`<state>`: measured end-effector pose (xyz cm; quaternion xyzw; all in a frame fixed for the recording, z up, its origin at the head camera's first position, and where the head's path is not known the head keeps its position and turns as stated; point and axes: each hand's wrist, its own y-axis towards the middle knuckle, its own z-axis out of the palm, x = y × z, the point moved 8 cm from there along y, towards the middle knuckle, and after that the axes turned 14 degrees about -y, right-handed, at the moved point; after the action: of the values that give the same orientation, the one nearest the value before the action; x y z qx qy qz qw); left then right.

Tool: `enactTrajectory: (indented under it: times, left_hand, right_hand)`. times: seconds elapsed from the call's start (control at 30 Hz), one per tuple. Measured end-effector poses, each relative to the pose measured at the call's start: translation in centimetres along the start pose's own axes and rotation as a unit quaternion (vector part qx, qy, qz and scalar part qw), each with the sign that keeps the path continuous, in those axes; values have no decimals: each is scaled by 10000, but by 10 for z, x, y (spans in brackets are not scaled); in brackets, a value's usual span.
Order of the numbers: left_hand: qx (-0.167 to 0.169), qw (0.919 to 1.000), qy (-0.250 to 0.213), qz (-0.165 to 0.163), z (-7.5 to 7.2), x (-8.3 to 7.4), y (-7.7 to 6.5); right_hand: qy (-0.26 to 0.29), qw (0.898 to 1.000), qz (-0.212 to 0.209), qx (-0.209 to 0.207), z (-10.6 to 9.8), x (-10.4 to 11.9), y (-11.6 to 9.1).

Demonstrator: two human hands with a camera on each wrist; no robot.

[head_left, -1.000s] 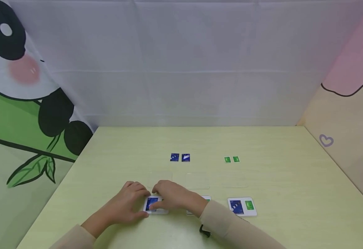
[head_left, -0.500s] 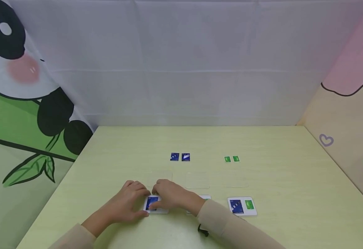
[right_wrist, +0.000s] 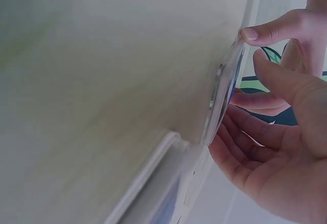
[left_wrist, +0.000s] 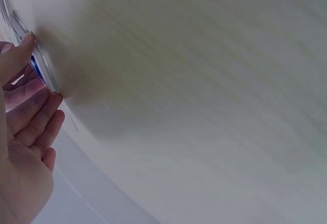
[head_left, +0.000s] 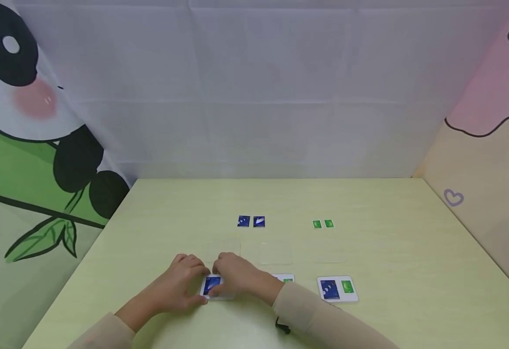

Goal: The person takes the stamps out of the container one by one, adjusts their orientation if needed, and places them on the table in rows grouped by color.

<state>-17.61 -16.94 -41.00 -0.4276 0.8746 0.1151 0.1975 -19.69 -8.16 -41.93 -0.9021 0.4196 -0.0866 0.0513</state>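
The left grip (head_left: 173, 287) pinches the end of a white card (head_left: 212, 286) nearest to it, thumb on the near edge and fingers on the far edge. The right grip (head_left: 239, 276) holds the same card from the other end, its fingers curled down at the far edge and its thumb over the face; whether that thumb touches the face cannot be told. The card sits between the 2 grips, low at the bench (head_left: 389, 252); whether its whole underside touches is unclear. A blue picture shows on the part of the card beside the left grip, while the right grip covers the rest.

Just right of the right grip, a middle card (head_left: 288, 277) is mostly hidden by the right wrist and sleeve (head_left: 320, 310). Farther right of the grips, well apart, a third card (head_left: 338, 290) lies flat, a blue picture on its left and a smaller green picture on its right.

Just beyond the grips, 3 clear plates (head_left: 276, 253) lie in a row, only faint outlines showing. Beyond those, 2 blue squares (head_left: 259, 221) lie side by side, slightly apart, with 2 smaller green squares (head_left: 329, 223) well to their right. A dark strap (head_left: 282, 327) shows under the right sleeve, behind the right grip. A pale cloth (head_left: 272, 92) stands behind the bench, far beyond both grips.
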Motion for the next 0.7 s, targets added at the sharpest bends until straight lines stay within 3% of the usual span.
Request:
enactTrajectory:
  times: [0.33,0.7]
  left_hand:
    - [-126,9999,1,81,1,2,-2]
    - [45,9999,-106,-71,-2,0,0]
  right_hand:
    - [-455,9988,187,-82,-3,6,-2]
    - [-168,9993,306,-93,-3,4,-1]
